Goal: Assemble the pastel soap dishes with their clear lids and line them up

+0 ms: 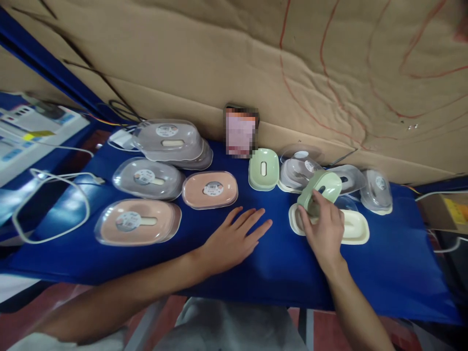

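My left hand (237, 239) lies flat on the blue tabletop with its fingers spread, holding nothing. A pink oval dish (190, 191) with a clear cover and round label sits just beyond it. In my right hand (326, 226) is a small light green plastic dish (331, 181) with a slot in its floor, tilted and pinched at its near edge. Beneath it lies a cream tray (360, 229), partly hidden by the hand. Another green dish (263, 161) stands upright to the left.
Grey and pink covered dishes (120, 209) stand at the left. Clear and grey covers (376, 187) crowd the back right. A dark-framed device with a blurred screen (240, 132) leans on the cardboard wall (175, 58). White cable (87, 204) loops at the left.
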`<action>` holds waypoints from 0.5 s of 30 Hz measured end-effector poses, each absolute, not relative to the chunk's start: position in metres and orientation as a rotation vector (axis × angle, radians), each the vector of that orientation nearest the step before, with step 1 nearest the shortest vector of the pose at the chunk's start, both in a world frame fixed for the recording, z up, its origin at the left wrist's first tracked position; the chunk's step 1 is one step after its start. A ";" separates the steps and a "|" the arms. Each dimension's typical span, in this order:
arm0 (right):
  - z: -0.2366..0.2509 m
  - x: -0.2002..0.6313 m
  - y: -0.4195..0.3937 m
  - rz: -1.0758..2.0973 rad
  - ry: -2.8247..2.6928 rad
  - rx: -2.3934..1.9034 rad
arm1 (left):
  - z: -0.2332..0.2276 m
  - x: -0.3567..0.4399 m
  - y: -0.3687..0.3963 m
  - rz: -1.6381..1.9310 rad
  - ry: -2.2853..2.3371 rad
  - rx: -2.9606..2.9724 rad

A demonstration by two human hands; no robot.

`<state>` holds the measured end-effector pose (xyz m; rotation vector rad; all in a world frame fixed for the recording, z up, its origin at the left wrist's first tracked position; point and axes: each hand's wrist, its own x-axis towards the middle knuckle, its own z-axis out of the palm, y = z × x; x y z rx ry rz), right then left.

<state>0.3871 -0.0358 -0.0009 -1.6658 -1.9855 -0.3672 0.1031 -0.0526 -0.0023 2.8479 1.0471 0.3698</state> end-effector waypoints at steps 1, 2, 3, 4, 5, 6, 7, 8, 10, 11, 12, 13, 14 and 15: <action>0.000 0.387 -0.036 -0.360 -1.987 -1.641 | -0.004 0.105 -0.050 0.406 1.055 2.837; 0.001 0.387 -0.037 -0.357 -1.982 -1.614 | -0.004 0.107 -0.047 0.439 1.081 2.825; 0.003 0.387 -0.037 -0.356 -1.975 -1.589 | -0.004 0.110 -0.043 0.462 1.124 2.809; 0.004 0.388 -0.037 -0.356 -1.973 -1.570 | -0.003 0.114 -0.037 0.478 1.174 2.788; 0.005 0.389 -0.036 -0.357 -1.978 -1.556 | -0.001 0.118 -0.031 0.486 1.223 2.766; 0.007 0.391 -0.035 -0.359 -1.990 -1.547 | 0.001 0.122 -0.026 0.487 1.261 2.748; 0.008 0.394 -0.033 -0.367 -2.001 -1.541 | 0.003 0.127 -0.020 0.486 1.285 2.738; 0.009 0.397 -0.032 -0.385 -2.002 -1.543 | 0.005 0.132 -0.016 0.482 1.291 2.740; 0.013 0.407 -0.029 -0.426 -1.958 -1.572 | 0.006 0.143 -0.014 0.485 1.244 2.775; 0.015 0.412 -0.028 -0.434 -1.922 -1.599 | 0.006 0.150 -0.016 0.490 1.193 2.800; 0.018 0.417 -0.027 -0.428 -1.886 -1.628 | 0.005 0.157 -0.020 0.496 1.119 2.825; 0.021 0.421 -0.027 -0.407 -1.862 -1.652 | 0.003 0.164 -0.025 0.502 1.028 2.846; 0.023 0.425 -0.027 -0.376 -1.855 -1.670 | 0.001 0.172 -0.030 0.509 0.936 2.861; 0.024 0.428 -0.027 -0.345 -1.859 -1.681 | -0.001 0.179 -0.034 0.518 0.857 2.872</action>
